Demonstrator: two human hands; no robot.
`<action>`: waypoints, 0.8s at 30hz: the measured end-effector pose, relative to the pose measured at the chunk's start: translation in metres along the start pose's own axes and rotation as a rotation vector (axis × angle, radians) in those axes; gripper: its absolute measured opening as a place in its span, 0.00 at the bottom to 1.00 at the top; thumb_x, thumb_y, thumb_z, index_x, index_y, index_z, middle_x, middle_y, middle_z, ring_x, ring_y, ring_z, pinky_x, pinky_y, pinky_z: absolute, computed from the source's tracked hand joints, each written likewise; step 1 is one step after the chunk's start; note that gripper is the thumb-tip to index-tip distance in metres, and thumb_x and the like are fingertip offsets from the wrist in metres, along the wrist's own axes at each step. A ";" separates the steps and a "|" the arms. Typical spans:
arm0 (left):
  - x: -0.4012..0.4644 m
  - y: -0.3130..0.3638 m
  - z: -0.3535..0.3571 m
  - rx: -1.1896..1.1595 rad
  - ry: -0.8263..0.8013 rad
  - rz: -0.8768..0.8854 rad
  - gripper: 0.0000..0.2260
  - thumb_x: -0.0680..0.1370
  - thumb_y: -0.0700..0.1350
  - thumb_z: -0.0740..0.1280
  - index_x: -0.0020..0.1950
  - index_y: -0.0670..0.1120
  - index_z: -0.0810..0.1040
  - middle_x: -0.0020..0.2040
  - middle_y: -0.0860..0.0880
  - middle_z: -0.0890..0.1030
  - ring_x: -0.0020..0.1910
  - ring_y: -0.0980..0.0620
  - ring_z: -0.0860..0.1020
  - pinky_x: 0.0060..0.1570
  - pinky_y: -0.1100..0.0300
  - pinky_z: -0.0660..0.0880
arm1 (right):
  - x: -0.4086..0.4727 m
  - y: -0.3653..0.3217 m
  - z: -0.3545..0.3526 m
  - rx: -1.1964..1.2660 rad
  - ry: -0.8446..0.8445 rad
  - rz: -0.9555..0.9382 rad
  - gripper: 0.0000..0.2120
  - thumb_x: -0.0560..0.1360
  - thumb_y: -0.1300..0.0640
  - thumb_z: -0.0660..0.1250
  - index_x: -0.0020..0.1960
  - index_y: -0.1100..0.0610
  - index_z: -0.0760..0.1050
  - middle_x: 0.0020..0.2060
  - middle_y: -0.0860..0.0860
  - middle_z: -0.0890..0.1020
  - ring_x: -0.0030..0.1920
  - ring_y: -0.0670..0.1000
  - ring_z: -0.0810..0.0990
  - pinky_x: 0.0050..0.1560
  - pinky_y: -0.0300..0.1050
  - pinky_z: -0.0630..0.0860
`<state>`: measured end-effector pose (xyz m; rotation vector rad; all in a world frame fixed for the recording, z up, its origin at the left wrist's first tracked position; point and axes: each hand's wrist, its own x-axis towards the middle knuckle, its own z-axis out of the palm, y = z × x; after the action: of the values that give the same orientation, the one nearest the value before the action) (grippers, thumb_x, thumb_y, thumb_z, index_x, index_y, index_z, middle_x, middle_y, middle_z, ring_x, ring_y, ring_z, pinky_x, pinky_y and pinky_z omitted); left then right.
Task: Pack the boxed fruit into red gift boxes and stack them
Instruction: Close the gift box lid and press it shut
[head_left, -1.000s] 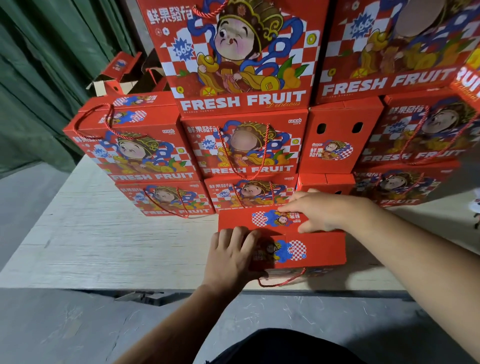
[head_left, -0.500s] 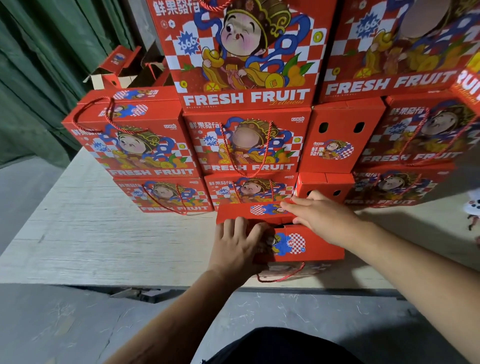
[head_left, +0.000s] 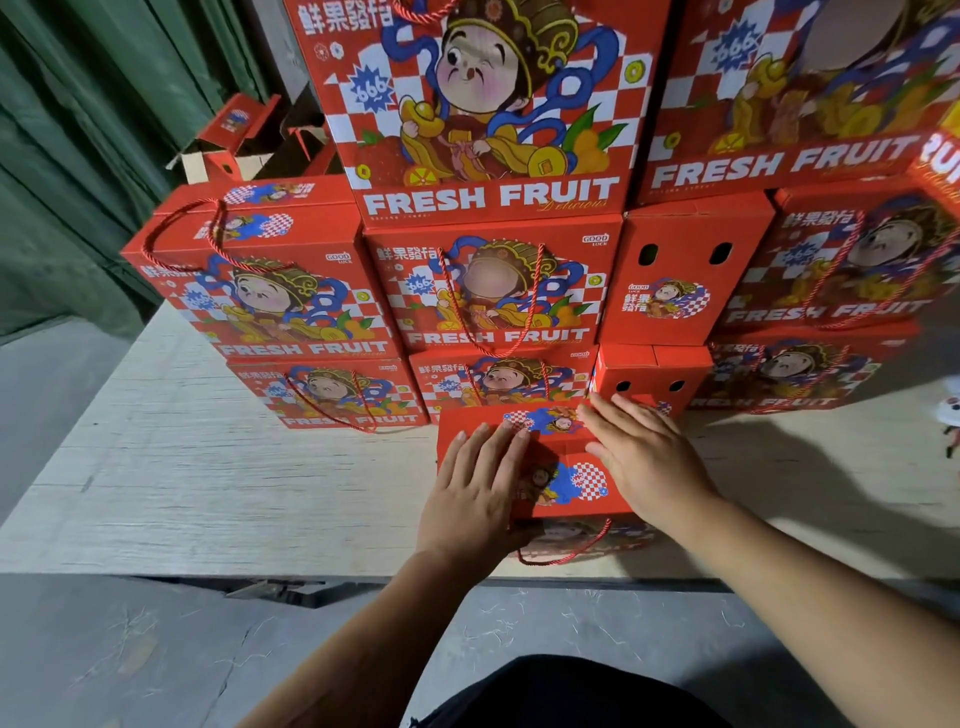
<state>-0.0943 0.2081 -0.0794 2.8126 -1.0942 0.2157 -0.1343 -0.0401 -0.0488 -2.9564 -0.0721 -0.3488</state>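
Head view, looking down onto a pale wooden platform (head_left: 182, 467) at its front edge. One red gift box (head_left: 558, 470) sits on the platform near that edge, top face up, with printed cartoon figures and checker patches on its lid flaps. A red cord handle (head_left: 566, 553) loops out from its front face.

Left hand (head_left: 475, 499): palm down, fingers straight and together, lying flat on the left part of the box top; thumb toward the box's front edge. Nothing gripped.

Right hand (head_left: 641, 457): palm down, fingers extended and slightly spread, pressing flat on the right part of the box top, fingertips reaching toward the rear flap. Nothing gripped.

Lid flaps appear folded down under both hands; a seam runs across the top between the two printed patches. Cannot tell whether the flaps are locked.

Behind the box, touching or just beside its rear edge: a stack of gift boxes (head_left: 493, 291), several rows wide and several layers high, most facing front with "FRESH FRUIT" lettering and cord handles. Two boxes (head_left: 680, 270) right of centre show plain red end panels with paired oval holes.

Rear left: an open carton (head_left: 234, 140) with flaps raised, behind the stack. Green curtain (head_left: 78, 156) along the left. Grey concrete floor (head_left: 156, 649) below the platform edge.
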 end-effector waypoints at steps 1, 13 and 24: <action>0.001 -0.001 0.000 -0.006 -0.023 -0.002 0.49 0.73 0.73 0.67 0.85 0.48 0.56 0.82 0.45 0.65 0.81 0.40 0.63 0.82 0.43 0.51 | 0.001 0.000 0.000 -0.017 -0.022 -0.001 0.27 0.77 0.52 0.74 0.74 0.56 0.75 0.72 0.54 0.76 0.72 0.59 0.75 0.72 0.60 0.72; 0.057 -0.038 -0.032 -0.025 -0.091 -0.029 0.28 0.83 0.63 0.62 0.81 0.55 0.67 0.71 0.46 0.76 0.69 0.37 0.74 0.67 0.45 0.70 | 0.022 0.007 -0.029 -0.240 -0.230 -0.158 0.26 0.83 0.43 0.62 0.77 0.53 0.71 0.74 0.53 0.74 0.69 0.56 0.78 0.51 0.55 0.84; 0.050 -0.040 -0.010 0.025 -0.266 -0.109 0.34 0.81 0.72 0.37 0.85 0.61 0.48 0.82 0.46 0.61 0.80 0.38 0.60 0.80 0.40 0.56 | -0.004 -0.011 0.005 -0.071 -0.090 0.030 0.25 0.85 0.54 0.63 0.80 0.54 0.65 0.79 0.54 0.65 0.79 0.59 0.65 0.79 0.58 0.60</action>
<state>-0.0318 0.2064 -0.0634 2.9752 -0.9835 -0.1606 -0.1374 -0.0283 -0.0525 -3.0388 -0.0264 -0.2183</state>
